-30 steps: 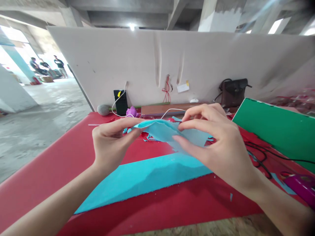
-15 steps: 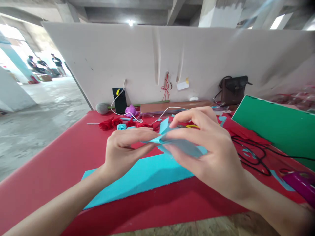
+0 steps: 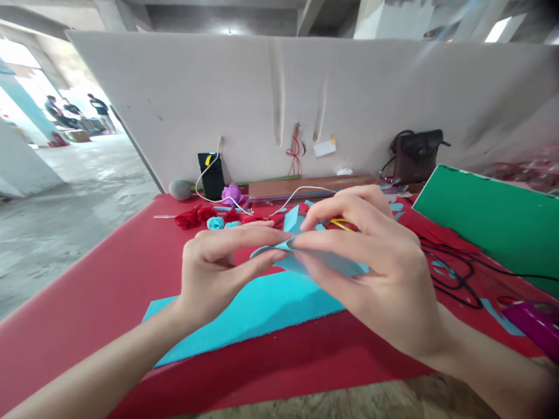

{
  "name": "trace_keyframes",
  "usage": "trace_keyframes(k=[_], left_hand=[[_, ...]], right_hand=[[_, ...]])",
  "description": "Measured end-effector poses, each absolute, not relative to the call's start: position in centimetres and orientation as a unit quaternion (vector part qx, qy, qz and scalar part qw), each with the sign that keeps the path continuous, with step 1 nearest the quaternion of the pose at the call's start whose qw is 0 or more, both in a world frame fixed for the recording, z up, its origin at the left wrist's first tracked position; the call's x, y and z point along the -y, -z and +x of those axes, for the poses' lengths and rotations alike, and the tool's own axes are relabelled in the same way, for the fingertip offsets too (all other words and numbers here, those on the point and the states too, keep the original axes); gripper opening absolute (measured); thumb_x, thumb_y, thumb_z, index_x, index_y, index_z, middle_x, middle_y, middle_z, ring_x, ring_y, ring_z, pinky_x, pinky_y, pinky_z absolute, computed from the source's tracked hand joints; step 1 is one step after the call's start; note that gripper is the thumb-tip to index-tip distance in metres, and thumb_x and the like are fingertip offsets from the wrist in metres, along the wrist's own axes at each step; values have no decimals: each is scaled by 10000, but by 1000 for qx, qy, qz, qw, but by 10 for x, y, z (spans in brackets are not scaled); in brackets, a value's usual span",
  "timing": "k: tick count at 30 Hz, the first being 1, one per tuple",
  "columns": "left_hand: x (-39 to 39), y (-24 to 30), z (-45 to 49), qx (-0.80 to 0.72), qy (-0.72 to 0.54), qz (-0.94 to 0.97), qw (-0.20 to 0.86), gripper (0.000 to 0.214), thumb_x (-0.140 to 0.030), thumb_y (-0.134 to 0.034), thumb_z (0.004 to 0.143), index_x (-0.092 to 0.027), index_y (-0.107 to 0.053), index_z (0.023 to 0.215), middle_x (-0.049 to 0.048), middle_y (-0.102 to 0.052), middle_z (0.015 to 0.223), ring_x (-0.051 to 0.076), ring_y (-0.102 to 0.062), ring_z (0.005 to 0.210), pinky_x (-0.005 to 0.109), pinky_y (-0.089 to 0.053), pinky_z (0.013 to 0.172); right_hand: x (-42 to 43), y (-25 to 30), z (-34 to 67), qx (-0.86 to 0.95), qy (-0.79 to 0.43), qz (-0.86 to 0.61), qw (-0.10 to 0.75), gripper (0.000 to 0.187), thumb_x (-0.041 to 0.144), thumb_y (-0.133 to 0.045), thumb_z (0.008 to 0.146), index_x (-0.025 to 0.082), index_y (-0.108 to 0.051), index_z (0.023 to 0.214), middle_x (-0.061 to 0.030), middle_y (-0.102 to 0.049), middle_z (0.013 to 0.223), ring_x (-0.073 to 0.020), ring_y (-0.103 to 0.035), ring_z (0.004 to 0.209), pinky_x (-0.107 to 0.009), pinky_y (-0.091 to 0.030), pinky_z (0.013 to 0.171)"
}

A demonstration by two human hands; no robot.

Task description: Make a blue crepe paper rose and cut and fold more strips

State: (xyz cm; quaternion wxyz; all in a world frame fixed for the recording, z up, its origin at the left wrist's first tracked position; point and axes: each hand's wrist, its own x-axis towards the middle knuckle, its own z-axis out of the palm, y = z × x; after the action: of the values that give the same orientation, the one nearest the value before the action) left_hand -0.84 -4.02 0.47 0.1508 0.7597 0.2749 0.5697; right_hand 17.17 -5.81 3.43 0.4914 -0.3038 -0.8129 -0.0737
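While both hands [image 3: 209,270] [image 3: 386,276] pinch blue paper [image 3: 335,263], fingertips [image 3: 280,255] point inward.

Red tabletop [image 3: 126,279]: bare sweep at 9 o'clock of the hands, roomy enough for passing.
Blue strip [image 3: 244,317]: flat at 6 o'clock; a hand fits over it.
Held blue paper [image 3: 279,247]: bridges left hand [image 3: 279,241] to right hand [image 3: 301,244], blocking the gap between.
Red flowers [image 3: 187,217]: low hurdle at 10.
Pale panel [image 3: 196,99]: wall across 12.
Green board [image 3: 484,227]: raised barrier, 2 to 3.
Black cable [image 3: 471,304]: snagging loops, 4.
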Motion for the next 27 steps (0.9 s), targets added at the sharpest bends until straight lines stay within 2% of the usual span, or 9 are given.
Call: trace_keyframes(k=[4, 10, 17, 23, 27], left_hand=[[40, -5, -7, -268, -573, 758, 158, 312, -131, -674, 744, -385, -678, 926, -124, -712, 880, 112, -680, 809, 292, -542, 890], [40, -4, -7, -273, -578, 756, 138, 265, -151, -689, 731, -375, -692, 873, -107, -709, 904, 152, -682, 828, 405, -495, 959], [39, -3, -5, -273, -581, 754, 140, 293, -138, -685, 732, -386, -681, 887, -128, -710, 879, 132, -673, 859, 403, -426, 1035], [40, -2, -5, -284, -572, 754, 157, 176, -174, -677, 744, -327, -701, 828, -91, -718, 871, 157, -679, 829, 441, -437, 1012], [40, -2, -4, -285, -565, 756, 171, 166, -168, -682, 735, -309, -708, 819, -80, -722, 851, 167, -678, 837, 419, -482, 951]], right_hand=[[59, -34, 170, 807, 74, -310, 498, 103, 159, -592, 783, 214, -668, 742, -19, -644, 822, -174, -504, 836, -352, -442, 746], [61, -34, 167, 792, 58, -334, 507, 117, 152, -597, 769, 240, -645, 708, -20, -637, 768, -193, -521, 810, -370, -452, 721], [60, -33, 166, 785, 41, -338, 517, 67, 148, -616, 747, 204, -634, 715, -19, -638, 757, -170, -517, 783, -343, -467, 714], [61, -34, 166, 791, 39, -331, 513, 93, 132, -596, 758, 219, -625, 740, -11, -632, 760, -161, -525, 776, -339, -455, 705], [61, -33, 165, 796, 41, -327, 508, 95, 125, -582, 771, 209, -618, 746, -11, -624, 753, -155, -535, 771, -330, -449, 713]])
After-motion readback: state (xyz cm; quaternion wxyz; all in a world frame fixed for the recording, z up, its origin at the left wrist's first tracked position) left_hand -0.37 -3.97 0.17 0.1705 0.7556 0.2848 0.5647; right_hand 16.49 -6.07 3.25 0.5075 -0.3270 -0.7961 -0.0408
